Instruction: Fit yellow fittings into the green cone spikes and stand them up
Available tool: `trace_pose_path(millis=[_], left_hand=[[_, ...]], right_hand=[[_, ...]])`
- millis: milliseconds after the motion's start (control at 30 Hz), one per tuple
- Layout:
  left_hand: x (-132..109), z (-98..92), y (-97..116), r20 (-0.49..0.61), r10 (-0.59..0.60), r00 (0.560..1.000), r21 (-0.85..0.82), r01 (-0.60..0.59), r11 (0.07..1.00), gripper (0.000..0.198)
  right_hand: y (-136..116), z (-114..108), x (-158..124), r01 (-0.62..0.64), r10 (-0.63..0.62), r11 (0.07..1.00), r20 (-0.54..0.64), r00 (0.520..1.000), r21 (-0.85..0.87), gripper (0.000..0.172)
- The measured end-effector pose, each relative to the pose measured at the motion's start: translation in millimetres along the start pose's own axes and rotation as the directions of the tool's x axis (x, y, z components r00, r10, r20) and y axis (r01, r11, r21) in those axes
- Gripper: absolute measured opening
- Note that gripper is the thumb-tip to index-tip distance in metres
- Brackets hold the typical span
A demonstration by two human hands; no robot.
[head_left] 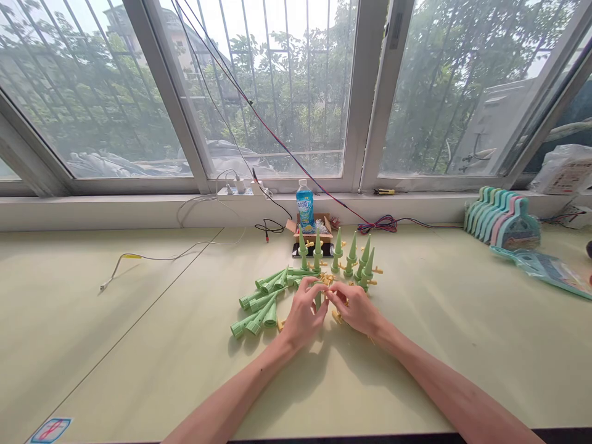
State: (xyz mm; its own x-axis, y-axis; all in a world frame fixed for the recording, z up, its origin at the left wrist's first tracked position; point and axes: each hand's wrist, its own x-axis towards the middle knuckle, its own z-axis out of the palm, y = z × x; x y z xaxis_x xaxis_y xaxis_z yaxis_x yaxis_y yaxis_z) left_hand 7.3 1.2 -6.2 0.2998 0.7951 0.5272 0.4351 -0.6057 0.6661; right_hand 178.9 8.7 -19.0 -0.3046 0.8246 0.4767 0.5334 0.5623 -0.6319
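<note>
My left hand [304, 311] is closed around a green plastic watering spike [317, 300], partly hidden by the fingers. Beside it, my right hand [357, 306] pinches a small yellow valve [326, 291] against the spike; how far it sits in the spike cannot be seen. Loose yellow valves [328, 279] lie just behind the fingertips, and another valve [337, 317] is under the right hand. To the left, several green spikes [259, 302] lie on their sides in a pile. Behind my hands stand several upright spikes [351, 251] with yellow valves sticking out sideways.
A phone [292, 250] lies before a small cardboard box [327, 233] and a blue-liquid bottle [305, 208]. Bundled cable [382, 224] rests near the sill. Pastel scoop-like plastic pieces [502, 216] stand at right. A thin wire [152, 258] crosses the table's left side.
</note>
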Motion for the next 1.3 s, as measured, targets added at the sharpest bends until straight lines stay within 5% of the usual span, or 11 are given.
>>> trace_pose_path(millis=[1300], left_hand=[[-0.2,0.0,0.7,0.005,-0.017,1.0,-0.006,0.017,1.0,0.017]], right_hand=[[0.3,0.2,-0.3,-0.017,0.016,1.0,0.011,1.0,0.023,0.027]])
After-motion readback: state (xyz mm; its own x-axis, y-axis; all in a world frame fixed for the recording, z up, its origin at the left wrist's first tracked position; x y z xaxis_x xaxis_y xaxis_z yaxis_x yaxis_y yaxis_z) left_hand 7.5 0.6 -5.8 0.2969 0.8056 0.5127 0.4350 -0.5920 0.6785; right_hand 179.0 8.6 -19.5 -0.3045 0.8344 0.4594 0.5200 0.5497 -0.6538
